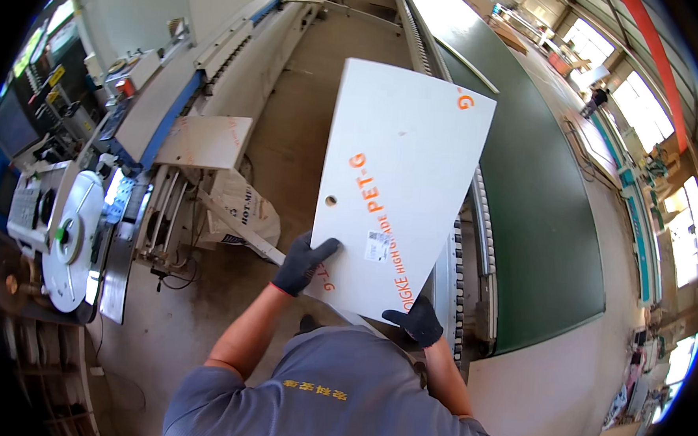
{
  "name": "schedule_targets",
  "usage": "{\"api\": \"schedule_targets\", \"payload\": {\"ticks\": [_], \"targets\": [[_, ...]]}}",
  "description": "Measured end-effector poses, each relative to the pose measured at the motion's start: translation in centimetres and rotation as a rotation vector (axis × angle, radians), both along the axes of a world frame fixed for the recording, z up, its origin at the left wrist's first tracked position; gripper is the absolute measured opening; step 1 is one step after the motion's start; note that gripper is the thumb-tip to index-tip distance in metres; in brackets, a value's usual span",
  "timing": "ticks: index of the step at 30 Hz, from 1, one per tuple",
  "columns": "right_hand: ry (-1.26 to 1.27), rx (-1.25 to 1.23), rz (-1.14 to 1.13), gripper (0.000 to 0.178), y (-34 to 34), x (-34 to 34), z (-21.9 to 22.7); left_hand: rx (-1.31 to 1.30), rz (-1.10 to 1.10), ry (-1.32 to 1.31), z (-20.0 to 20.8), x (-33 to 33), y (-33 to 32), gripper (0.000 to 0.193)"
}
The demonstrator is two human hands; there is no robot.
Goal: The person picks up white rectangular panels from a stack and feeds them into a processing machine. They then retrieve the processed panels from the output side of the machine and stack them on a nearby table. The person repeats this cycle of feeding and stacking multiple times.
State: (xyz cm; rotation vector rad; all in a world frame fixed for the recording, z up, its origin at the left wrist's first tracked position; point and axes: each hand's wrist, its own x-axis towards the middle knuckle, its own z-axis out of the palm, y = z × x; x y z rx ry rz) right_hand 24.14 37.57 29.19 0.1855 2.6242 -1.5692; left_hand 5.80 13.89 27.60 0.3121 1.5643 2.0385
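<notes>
A large white board (415, 166) with orange printing, a small round hole and a paper label is held up in front of my body. My left hand (303, 264), in a dark glove, grips its left edge near the bottom, thumb lying on the face. At the lower right corner my right hand (418, 323), also gloved, is closed on the board with its thumb on top. The fingers of both hands are partly hidden behind the board. Its far end reaches out over the gap between the two machine lines.
An edge-banding machine line (239, 54) runs along the left, with a smaller board (205, 141) on it and a white sack (243, 204) below. A wide green conveyor belt (534, 220) and a roller track (482, 217) lie right. A person (596, 101) stands far right.
</notes>
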Motion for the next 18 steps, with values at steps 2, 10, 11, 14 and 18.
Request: {"api": "schedule_targets", "payload": {"ticks": [2,10,11,14,18], "targets": [[-0.021,-0.005,0.039,0.048,0.4,-1.0,-0.7,0.001,0.229,0.179,-2.2,1.5,-0.5,0.028],[0.346,0.509,-0.197,0.056,7.2,0.4,-4.0,-0.106,0.682,0.146,-3.4,7.1,-7.8,0.027],[0.314,0.586,-0.367,0.064,8.6,1.5,-5.5,-0.117,0.728,0.117,-3.6,7.6,-8.8,0.027],[0.125,0.669,-0.482,0.081,12.0,4.0,-7.3,-0.153,0.882,0.02,-4.7,10.0,-11.9,0.034],[-0.066,0.682,-0.473,0.081,13.4,6.5,-10.8,-0.141,1.125,-0.204,-7.9,13.4,-15.8,0.045]]}}
